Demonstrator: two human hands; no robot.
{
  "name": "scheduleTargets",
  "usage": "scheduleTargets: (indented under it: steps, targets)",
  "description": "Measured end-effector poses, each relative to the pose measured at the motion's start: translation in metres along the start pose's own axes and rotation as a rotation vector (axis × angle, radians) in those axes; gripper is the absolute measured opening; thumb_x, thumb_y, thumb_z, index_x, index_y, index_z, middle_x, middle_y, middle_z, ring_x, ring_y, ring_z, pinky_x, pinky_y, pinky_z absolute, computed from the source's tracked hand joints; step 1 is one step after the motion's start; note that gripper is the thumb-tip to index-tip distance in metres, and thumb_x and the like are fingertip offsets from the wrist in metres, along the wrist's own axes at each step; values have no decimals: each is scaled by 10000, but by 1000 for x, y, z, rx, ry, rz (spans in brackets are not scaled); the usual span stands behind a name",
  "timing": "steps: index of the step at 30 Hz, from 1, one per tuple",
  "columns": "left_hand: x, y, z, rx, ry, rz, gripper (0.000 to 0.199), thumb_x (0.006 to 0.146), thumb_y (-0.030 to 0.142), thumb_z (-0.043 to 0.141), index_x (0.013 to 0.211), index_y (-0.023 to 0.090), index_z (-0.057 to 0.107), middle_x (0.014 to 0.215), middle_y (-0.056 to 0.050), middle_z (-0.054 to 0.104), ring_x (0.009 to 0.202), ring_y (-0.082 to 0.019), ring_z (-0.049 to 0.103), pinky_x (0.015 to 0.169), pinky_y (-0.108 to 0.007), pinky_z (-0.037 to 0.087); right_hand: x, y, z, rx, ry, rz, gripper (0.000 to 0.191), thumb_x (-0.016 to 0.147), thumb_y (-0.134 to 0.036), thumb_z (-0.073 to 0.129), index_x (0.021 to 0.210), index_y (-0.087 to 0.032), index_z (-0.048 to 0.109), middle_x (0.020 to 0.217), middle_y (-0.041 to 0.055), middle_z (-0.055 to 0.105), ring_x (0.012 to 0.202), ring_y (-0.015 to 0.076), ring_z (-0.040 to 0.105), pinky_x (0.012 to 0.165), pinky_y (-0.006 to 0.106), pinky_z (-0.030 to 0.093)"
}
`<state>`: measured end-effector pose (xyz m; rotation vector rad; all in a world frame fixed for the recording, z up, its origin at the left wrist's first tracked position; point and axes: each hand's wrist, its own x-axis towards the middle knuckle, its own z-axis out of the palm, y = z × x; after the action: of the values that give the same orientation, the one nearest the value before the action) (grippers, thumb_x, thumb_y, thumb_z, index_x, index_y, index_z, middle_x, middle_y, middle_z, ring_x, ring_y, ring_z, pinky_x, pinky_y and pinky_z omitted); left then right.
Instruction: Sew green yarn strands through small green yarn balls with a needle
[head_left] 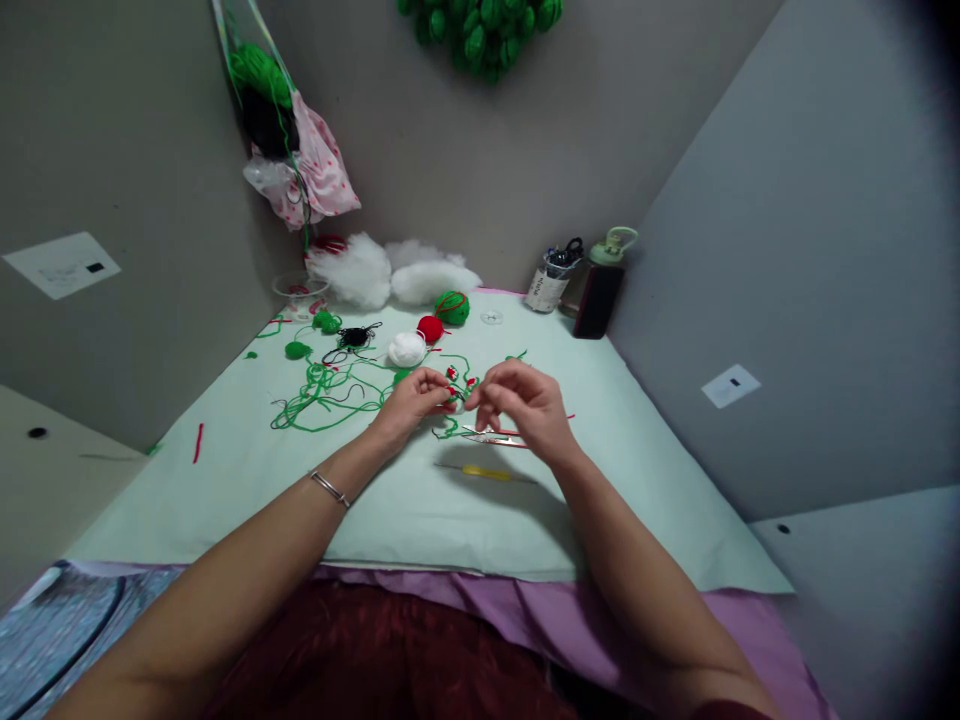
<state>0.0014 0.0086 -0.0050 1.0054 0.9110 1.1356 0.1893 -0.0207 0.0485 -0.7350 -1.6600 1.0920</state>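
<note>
My left hand (412, 404) pinches a small red and dark piece of yarn work (452, 394) between thumb and fingertips. Close on its right, my right hand (528, 408) is raised with curled fingers; whether a thread lies between them is too small to make out. Under the right hand lie thread snips (495, 436) with red handles, partly covered by it. A crochet hook (486, 472) with a yellow grip rests nearer to me. Small red and green yarn pieces (471, 382) lie just beyond the hands.
Loose green yarn (322, 395) tangles to the left. Behind are a white yarn ball (407, 349), a red ball (430, 329), a green ball (453, 308) and white stuffing (356, 272). A pen cup (546, 290) and bottle (600, 295) stand at back right.
</note>
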Motion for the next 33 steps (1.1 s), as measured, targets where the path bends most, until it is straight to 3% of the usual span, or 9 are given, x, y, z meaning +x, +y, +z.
scheduleTargets:
  steps: [6,9,14,20,24,27,30,33]
  targets:
    - [2,3,-4,-13,57,9,289,722,223,795,907,152,584,776,4,672,709,-145,710,799,-324,573,12,-17,-67,354,403,-54,203,774,-331,750,779,-231,574,531,-93,449,385,47,304,342,164,243]
    - [3,3,-5,-12,58,4,273,730,210,791,908,151,593,780,0,678,721,-145,715,827,-332,576,13,-21,-98,458,530,-144,192,756,-292,763,764,-227,582,542,-101,346,407,45,196,333,165,240]
    - [4,3,-6,-25,62,-3,276,734,215,790,940,140,623,787,0,675,744,-159,731,838,-329,577,10,-16,-128,707,606,-228,143,819,-156,706,771,-203,580,536,-115,320,384,18,261,347,127,300]
    - [2,6,-4,-48,27,-39,284,746,198,778,990,124,653,843,-27,702,762,-163,732,852,-332,576,7,-16,-143,928,767,-240,182,940,-132,552,771,-201,541,526,-109,410,358,6,344,333,113,303]
    - [-1,7,-2,-58,-33,-65,244,733,196,791,917,128,646,865,-24,677,786,-174,731,875,-356,573,12,-7,-138,662,734,-101,106,868,-123,646,906,-219,621,544,-114,452,388,4,369,379,98,297]
    - [-3,7,-1,-52,-87,-56,240,721,202,793,898,138,644,899,-12,656,787,-168,724,879,-360,570,18,6,-115,347,633,49,248,772,-174,740,1007,-231,683,602,-88,532,435,24,392,407,132,290]
    - [-4,4,1,-12,-130,-30,240,727,236,797,892,147,647,890,-4,644,764,-144,694,858,-349,565,20,21,-74,111,392,188,205,790,-319,741,938,-177,734,620,-55,518,498,51,419,468,185,329]
    - [-4,2,1,34,-174,-20,252,735,283,804,881,153,645,865,2,633,742,-124,657,818,-328,559,17,33,-31,-183,92,215,244,837,-387,707,907,-159,756,712,-9,585,608,90,481,581,238,396]
